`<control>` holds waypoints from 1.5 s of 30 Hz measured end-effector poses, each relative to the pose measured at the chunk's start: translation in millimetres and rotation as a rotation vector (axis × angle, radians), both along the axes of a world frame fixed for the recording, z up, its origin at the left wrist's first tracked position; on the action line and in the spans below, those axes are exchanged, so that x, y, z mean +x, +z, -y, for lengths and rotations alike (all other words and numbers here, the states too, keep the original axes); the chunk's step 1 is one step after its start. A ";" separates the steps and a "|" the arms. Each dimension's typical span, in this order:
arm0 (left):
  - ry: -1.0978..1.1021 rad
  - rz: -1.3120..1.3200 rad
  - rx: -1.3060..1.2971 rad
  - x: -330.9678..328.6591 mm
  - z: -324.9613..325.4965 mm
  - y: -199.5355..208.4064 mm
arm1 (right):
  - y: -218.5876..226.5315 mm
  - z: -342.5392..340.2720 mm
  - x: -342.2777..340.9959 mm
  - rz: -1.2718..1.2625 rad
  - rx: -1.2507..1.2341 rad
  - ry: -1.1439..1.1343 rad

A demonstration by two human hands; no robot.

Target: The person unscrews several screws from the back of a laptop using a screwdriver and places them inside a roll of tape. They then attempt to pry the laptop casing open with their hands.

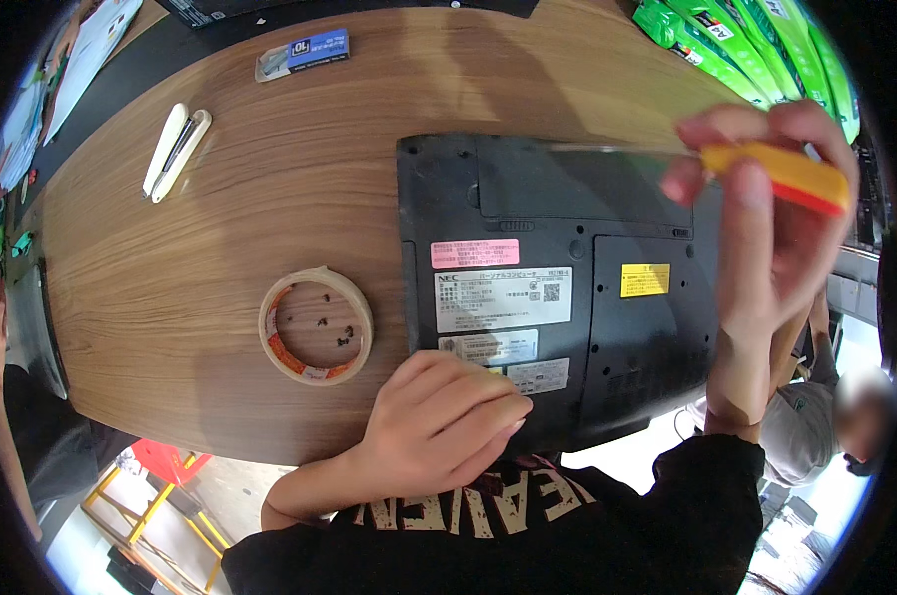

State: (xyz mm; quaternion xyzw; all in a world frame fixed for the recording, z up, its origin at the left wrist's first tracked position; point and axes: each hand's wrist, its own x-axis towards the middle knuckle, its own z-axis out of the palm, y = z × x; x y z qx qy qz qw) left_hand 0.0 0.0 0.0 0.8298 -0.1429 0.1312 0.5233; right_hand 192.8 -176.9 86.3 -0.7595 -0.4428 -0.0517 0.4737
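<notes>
Laptop (558,238), underside up on the table (171,297), toward 3 o'clock. At its 2 o'clock, the right hand (781,208) grips a raised screwdriver (766,157); at 7, the left hand (448,412) lies curled, contents unclear. Probably unscrewing; next calls for lowering the screwdriver squarely.

Brown wood-grain tabletop (121,332) occupies most of the view; broad, soft shadows cross its far portion. Lower left: pale floor (257,496), on which stands a yellow-framed, stool-like piece of furniture with a red top (166,460). Lower right: strong white light; detail of the surfaces there indeterminable.
</notes>
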 end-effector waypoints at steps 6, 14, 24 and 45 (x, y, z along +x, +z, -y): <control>-0.050 -0.039 -0.024 -4.8 -4.0 3.6 | -21.5 -52.8 20.7 -0.198 0.087 0.121; -0.156 -0.145 -0.178 -5.5 -6.0 4.3 | -10.6 -56.8 33.8 -0.169 -0.086 0.095; -0.174 -0.194 -0.214 -5.8 -7.1 2.9 | -3.1 -66.6 33.8 -0.138 -0.175 0.187; -0.070 -0.067 -0.225 -7.3 -16.9 8.1 | 7.6 -79.5 35.5 -0.006 -0.279 0.178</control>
